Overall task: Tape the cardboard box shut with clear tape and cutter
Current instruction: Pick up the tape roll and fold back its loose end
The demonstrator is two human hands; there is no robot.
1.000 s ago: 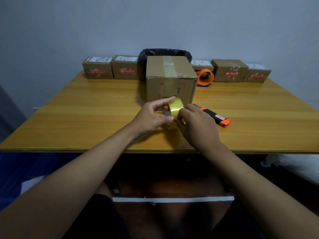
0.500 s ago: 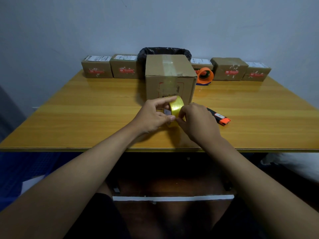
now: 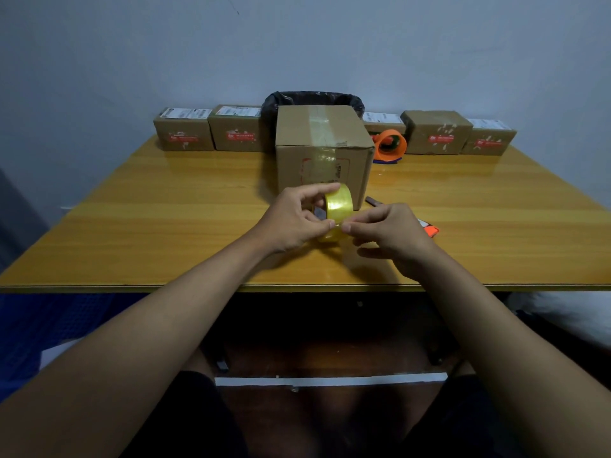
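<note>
A brown cardboard box (image 3: 322, 150) stands mid-table with clear tape running over its top and down its front. Just in front of it my left hand (image 3: 292, 219) holds a yellowish roll of clear tape (image 3: 338, 206) upright, fingers over its top and thumb at its lower edge. My right hand (image 3: 385, 231) is beside the roll on the right, thumb and forefinger pinched at the tape's lower edge. Behind my right hand lies the black-and-orange cutter (image 3: 429, 229), mostly hidden.
Several small brown parcels (image 3: 185, 133) line the back edge of the wooden table (image 3: 148, 213). An orange tape dispenser (image 3: 391, 145) sits right of the box, and a black-lined bin (image 3: 312, 97) stands behind it. The table's front edge is near my forearms.
My right hand has come off the roll's side and shifted right and down, now pinching at the tape's lower edge. My left hand keeps its hold on the roll.
</note>
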